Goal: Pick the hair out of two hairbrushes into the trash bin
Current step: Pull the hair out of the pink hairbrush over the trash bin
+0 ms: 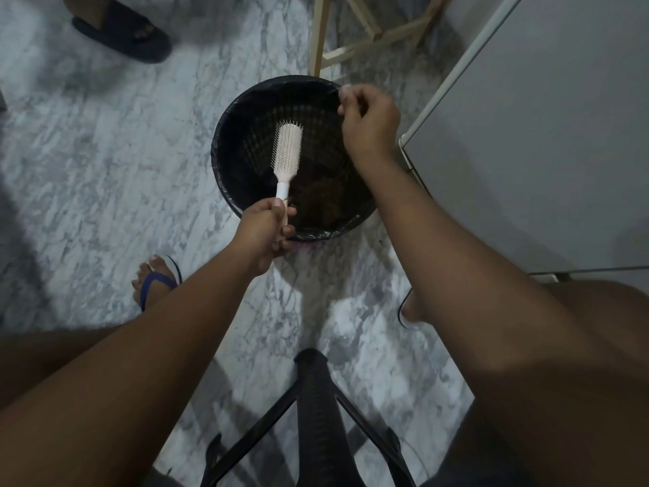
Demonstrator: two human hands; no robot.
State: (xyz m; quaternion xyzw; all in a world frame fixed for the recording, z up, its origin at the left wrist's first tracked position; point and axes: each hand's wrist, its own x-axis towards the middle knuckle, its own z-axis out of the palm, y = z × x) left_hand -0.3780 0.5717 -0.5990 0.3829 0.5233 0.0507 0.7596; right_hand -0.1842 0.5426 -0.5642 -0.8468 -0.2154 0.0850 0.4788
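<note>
A black trash bin [228,142] with a dark liner stands on the marble floor. My left hand [268,228] grips the handle of a pale pink hairbrush [288,151] and holds it over the bin, bristles facing up. My right hand [368,119] hovers above the bin's far right rim with its fingertips pinched together. Any hair strands between those fingertips are too thin to make out. Dark clumps lie at the bottom of the bin. Only one hairbrush is in sight.
A white appliance [526,135] stands right of the bin. Wooden stool legs [351,36] rise behind it. My sandalled foot [156,279] is at the left, another person's dark slipper [123,29] at top left. A black chair frame [316,416] sits below me.
</note>
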